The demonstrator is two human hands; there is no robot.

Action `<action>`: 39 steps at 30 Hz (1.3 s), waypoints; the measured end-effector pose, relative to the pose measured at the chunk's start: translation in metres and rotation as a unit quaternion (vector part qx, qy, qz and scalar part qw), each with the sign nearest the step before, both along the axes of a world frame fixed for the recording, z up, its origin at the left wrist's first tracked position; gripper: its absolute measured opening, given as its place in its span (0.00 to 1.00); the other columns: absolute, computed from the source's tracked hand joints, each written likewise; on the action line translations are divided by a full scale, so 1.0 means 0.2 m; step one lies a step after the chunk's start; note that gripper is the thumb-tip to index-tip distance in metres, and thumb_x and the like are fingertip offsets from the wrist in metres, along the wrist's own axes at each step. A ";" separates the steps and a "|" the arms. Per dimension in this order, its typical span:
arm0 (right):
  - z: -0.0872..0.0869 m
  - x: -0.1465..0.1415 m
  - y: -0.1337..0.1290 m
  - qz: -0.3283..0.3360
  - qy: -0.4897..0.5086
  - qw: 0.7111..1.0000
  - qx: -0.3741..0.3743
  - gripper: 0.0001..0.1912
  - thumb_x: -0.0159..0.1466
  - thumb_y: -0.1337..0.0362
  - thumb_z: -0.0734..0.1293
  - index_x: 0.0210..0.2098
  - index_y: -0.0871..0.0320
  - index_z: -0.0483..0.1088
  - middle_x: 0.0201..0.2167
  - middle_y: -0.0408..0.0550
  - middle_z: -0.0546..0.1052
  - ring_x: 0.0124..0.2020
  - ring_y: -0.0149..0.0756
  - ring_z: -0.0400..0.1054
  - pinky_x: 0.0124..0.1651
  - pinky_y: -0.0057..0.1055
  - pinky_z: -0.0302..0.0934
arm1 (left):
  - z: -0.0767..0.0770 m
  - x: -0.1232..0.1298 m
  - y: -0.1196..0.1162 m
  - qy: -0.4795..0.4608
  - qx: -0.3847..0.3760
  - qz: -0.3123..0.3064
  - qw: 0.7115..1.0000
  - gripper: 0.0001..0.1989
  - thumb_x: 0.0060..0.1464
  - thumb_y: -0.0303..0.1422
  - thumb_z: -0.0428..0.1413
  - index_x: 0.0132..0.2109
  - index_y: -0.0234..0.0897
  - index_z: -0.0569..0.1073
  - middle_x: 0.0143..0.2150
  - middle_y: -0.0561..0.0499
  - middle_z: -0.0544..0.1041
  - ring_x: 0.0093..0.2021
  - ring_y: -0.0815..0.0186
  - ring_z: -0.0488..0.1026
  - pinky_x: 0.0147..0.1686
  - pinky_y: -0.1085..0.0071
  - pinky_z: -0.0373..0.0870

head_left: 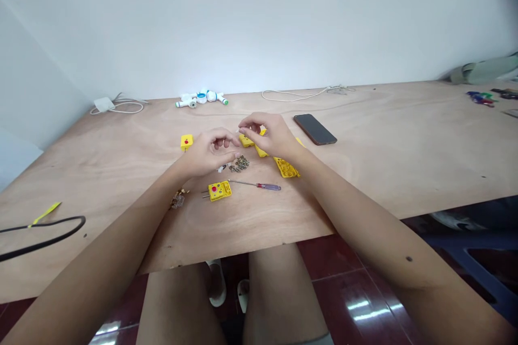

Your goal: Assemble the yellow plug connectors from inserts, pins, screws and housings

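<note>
My left hand [210,151] hovers over the table with its fingers curved and its thumb apart from them; nothing shows between them. Beside it, my right hand [269,132] has thumb and forefinger pinched together, and whatever lies between the tips is too small to make out. Below the hands is a pile of small metal screws [242,163]. Nearer me lie a yellow two-pin plug [219,191] with a red dot and a screwdriver [267,186] with a clear purple handle. Yellow plastic shells [286,168] lie under and beside my right hand, partly hidden by it.
Another yellow plug piece [186,142] sits left of my left hand. Small clear and brass parts [177,199] lie by my left forearm. A phone [314,129] rests to the right. Farther back are a white-blue toy-like object [202,98] and white cables [291,98]. A black cable [48,232] crosses the left edge.
</note>
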State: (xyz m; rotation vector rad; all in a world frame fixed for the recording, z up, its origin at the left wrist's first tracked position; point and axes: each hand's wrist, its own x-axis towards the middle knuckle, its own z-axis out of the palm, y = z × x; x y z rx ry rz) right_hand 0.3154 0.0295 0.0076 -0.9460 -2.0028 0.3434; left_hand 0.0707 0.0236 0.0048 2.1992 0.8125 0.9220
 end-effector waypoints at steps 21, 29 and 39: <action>-0.02 0.02 0.04 0.021 -0.023 0.996 0.079 0.04 0.71 0.64 0.70 0.40 0.56 0.79 0.42 0.50 0.81 0.37 0.39 0.69 0.41 0.38 0.63 | 0.03 0.01 -0.05 0.195 0.003 -0.109 0.975 0.08 0.64 0.38 0.64 0.43 0.45 0.89 0.49 0.48 0.86 0.55 0.52 0.77 0.66 0.50 0.70; -0.05 0.01 0.06 0.028 -0.039 0.994 0.093 0.04 0.72 0.63 0.71 0.40 0.54 0.79 0.37 0.48 0.82 0.39 0.42 0.72 0.49 0.42 0.65 | 0.02 0.03 -0.07 0.213 0.041 -0.106 0.970 0.08 0.67 0.35 0.62 0.40 0.43 0.86 0.49 0.48 0.84 0.55 0.53 0.74 0.71 0.47 0.63; -0.06 0.00 0.06 0.008 -0.042 0.995 0.088 0.06 0.72 0.61 0.70 0.40 0.54 0.79 0.38 0.49 0.84 0.41 0.44 0.73 0.52 0.44 0.65 | 0.03 0.00 -0.05 0.176 0.038 -0.065 0.982 0.10 0.70 0.38 0.59 0.45 0.42 0.83 0.46 0.47 0.86 0.56 0.51 0.72 0.58 0.54 0.72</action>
